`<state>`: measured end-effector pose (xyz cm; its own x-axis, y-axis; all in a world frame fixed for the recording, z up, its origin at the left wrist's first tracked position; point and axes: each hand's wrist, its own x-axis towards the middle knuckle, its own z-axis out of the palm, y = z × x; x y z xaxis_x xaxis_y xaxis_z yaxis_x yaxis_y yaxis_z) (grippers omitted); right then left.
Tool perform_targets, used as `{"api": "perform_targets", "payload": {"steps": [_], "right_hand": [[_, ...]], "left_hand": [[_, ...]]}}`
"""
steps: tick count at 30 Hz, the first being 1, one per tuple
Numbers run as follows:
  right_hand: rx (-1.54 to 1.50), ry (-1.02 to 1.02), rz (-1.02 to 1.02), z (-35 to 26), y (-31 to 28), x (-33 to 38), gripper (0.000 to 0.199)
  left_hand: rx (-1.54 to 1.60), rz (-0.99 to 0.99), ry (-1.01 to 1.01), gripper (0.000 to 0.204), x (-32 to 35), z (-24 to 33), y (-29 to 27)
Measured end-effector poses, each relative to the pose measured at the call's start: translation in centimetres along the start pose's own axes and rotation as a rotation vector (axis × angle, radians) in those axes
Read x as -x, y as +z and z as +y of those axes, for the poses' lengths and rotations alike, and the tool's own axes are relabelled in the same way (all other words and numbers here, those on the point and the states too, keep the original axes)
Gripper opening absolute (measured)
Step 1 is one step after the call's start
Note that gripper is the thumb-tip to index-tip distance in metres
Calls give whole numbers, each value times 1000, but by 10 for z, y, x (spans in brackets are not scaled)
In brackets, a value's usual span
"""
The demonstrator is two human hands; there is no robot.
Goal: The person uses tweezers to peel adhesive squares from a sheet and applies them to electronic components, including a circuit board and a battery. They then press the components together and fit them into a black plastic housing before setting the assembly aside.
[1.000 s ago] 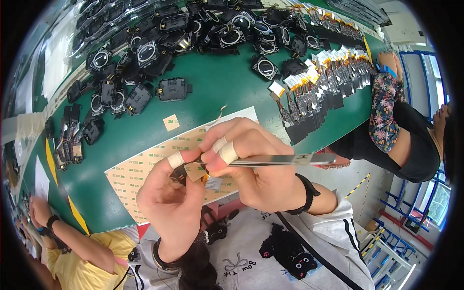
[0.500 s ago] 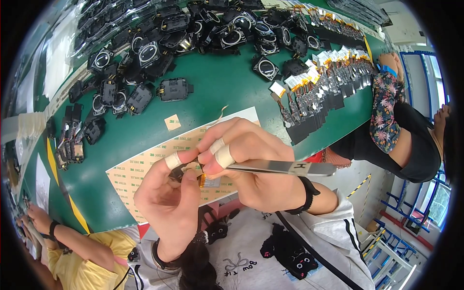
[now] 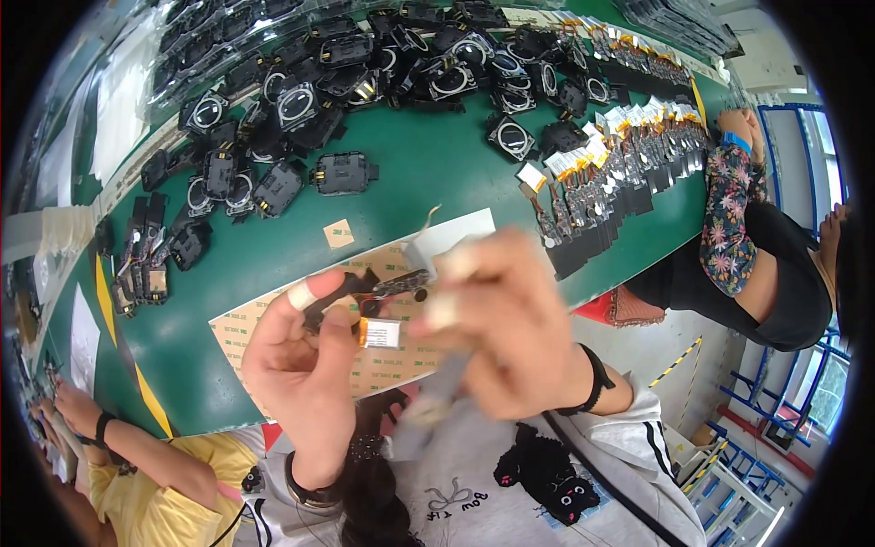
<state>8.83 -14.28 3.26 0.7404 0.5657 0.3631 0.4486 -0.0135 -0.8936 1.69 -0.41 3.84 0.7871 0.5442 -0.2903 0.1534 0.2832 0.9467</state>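
Green work table [image 3: 428, 182], crowded along its far side with black ring-shaped housings [image 3: 301, 105] heaped loose, and along its right stretch with a row of small flat cells with orange-taped tabs [image 3: 620, 169], apparently parts yet to be worked. Nearer, a tan backing sheet of adhesive pads [image 3: 246, 328] lying flat at the table's edge, one loose tan pad [image 3: 338, 233] beside it. Above the sheet, right hand [image 3: 510, 337], blurred, fingertips taped, closed round a slim tool that looks like tweezers [image 3: 428, 406]; exact grip impossible to tell through the blur. Left hand [image 3: 305, 365] pinching a small black part with an orange-and-silver cell [image 3: 378, 333] hanging from it, held up between both hands. Apparently one unit in mid-assembly. Nothing between hands and part; another person's flowered sleeve [image 3: 725, 219] at the right edge, well apart.
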Motion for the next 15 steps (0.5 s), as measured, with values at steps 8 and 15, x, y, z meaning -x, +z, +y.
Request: {"api": "perform_targets", "payload": {"steps": [8, 15], "right_hand": [[252, -104, -71, 4, -7, 1, 28], [35, 92, -184, -4, -19, -1, 33]], "left_hand": [[108, -37, 12, 23, 0, 3, 4], [78, 1, -17, 20, -5, 0, -11]]}}
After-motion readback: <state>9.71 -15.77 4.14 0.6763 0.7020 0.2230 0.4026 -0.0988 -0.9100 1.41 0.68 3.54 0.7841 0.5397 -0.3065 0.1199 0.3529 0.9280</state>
